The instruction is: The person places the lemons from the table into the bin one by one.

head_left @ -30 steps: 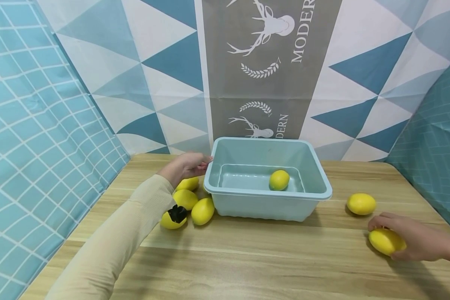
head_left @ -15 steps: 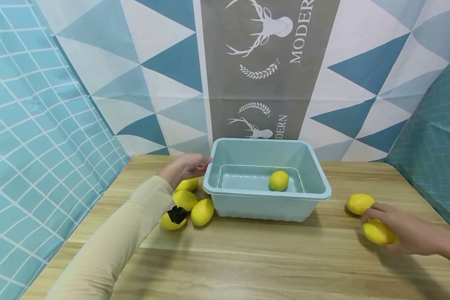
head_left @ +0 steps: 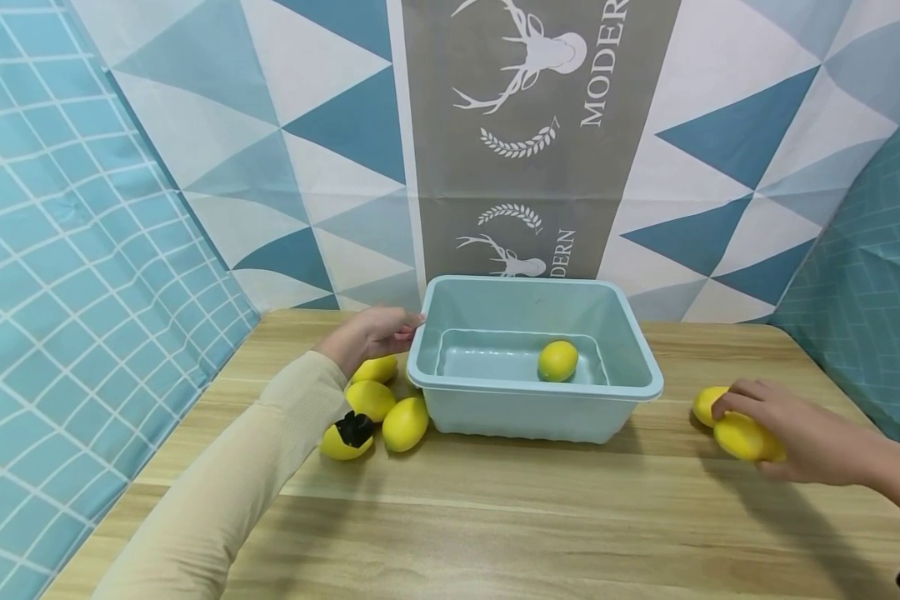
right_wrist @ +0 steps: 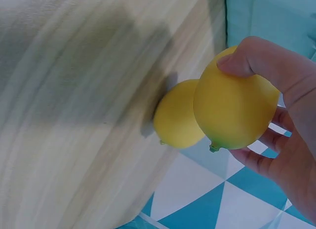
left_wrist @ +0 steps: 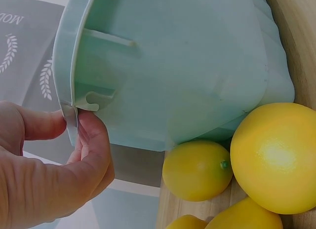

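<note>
Bin [head_left: 547, 414]: pale blue-green throughout. Lemon [right_wrist: 234, 105] in right hand [head_left: 813, 437]: solid yellow, green at stem end. Lemon inside bin [head_left: 558, 361]: plain yellow. Lemons beside bin [head_left: 405, 423]: same yellow. Counter [head_left: 495, 533]: light tan wood grain, browner streaks. Backdrop [head_left: 345, 92]: triangles in white, pale grey-blue, deep blue; grey-brown panel [head_left: 465, 175], white deer heads [head_left: 558, 52], leaf sprigs [head_left: 521, 145], lettering [head_left: 604, 67]. Left wall [head_left: 52, 275]: turquoise, white grid. Right wall [head_left: 870, 275]: teal, fine brick-like lines. Sleeve [head_left: 225, 483]: plain cream.
</note>
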`<control>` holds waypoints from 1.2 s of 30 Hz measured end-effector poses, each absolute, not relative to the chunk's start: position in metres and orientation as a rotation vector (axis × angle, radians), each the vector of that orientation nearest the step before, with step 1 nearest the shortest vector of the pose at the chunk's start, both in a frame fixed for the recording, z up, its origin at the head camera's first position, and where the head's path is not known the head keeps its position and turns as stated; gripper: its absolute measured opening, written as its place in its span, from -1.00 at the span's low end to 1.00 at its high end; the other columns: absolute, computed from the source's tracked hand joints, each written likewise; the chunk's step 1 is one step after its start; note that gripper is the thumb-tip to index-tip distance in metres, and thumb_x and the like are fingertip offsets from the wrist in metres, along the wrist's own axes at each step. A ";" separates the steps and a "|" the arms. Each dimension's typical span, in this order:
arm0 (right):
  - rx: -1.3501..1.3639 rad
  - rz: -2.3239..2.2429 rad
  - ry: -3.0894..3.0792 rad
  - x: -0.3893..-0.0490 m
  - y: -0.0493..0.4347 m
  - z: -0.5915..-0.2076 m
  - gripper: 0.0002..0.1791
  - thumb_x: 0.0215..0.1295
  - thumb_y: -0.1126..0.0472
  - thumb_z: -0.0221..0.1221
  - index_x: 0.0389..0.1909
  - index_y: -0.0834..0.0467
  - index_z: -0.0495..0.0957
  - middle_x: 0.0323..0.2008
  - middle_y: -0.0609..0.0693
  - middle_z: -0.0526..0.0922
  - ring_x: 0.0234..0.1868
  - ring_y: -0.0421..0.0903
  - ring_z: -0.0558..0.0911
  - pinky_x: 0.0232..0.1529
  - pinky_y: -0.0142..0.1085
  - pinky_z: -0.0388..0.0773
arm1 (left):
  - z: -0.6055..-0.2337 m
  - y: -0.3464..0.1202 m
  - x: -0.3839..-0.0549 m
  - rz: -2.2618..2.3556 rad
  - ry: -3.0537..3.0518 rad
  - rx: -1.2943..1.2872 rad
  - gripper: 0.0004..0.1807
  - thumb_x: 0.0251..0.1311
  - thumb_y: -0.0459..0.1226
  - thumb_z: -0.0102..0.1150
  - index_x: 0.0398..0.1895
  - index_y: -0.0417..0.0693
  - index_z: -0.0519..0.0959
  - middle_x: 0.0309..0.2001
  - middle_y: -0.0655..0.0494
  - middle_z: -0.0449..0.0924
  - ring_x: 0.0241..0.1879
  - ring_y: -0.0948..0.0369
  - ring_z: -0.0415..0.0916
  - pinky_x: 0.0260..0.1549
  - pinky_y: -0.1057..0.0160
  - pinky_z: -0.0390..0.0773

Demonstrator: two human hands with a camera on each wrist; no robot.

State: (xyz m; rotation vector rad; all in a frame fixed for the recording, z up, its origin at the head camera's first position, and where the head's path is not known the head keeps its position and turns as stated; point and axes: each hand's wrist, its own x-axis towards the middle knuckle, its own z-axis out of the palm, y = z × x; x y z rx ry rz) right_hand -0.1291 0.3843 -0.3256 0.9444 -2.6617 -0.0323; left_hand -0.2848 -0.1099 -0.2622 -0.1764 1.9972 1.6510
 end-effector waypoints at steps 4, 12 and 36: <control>0.976 -0.028 -2.640 -0.134 0.381 -0.319 -0.16 -0.74 0.23 0.58 -0.17 -0.11 0.49 -0.18 -0.30 0.43 -0.18 -0.37 0.37 -0.38 -0.47 0.51 | -0.262 -0.110 -0.285 1.654 1.999 -0.180 -0.56 0.42 -0.31 -0.10 0.30 -0.30 0.27 -0.14 0.06 0.34 -0.26 0.27 0.38 -0.34 0.50 0.58; 1.050 -0.029 -2.568 -0.141 0.378 -0.310 -0.17 -0.74 0.20 0.59 -0.17 -0.07 0.51 -0.18 -0.31 0.44 -0.19 -0.37 0.39 -0.34 -0.51 0.50 | -0.263 -0.109 -0.285 1.662 2.007 -0.172 -0.58 0.41 -0.32 -0.08 0.26 -0.32 0.29 -0.15 0.07 0.34 -0.28 0.27 0.39 -0.33 0.49 0.58; 1.056 -0.098 -2.546 -0.156 0.366 -0.281 -0.11 -0.83 0.28 0.58 -0.17 -0.11 0.49 -0.19 -0.31 0.45 -0.19 -0.35 0.36 -0.35 -0.41 0.54 | -0.264 -0.110 -0.285 1.680 1.991 -0.189 -0.58 0.41 -0.32 -0.09 0.28 -0.30 0.29 -0.13 0.06 0.35 -0.23 0.26 0.38 -0.28 0.47 0.58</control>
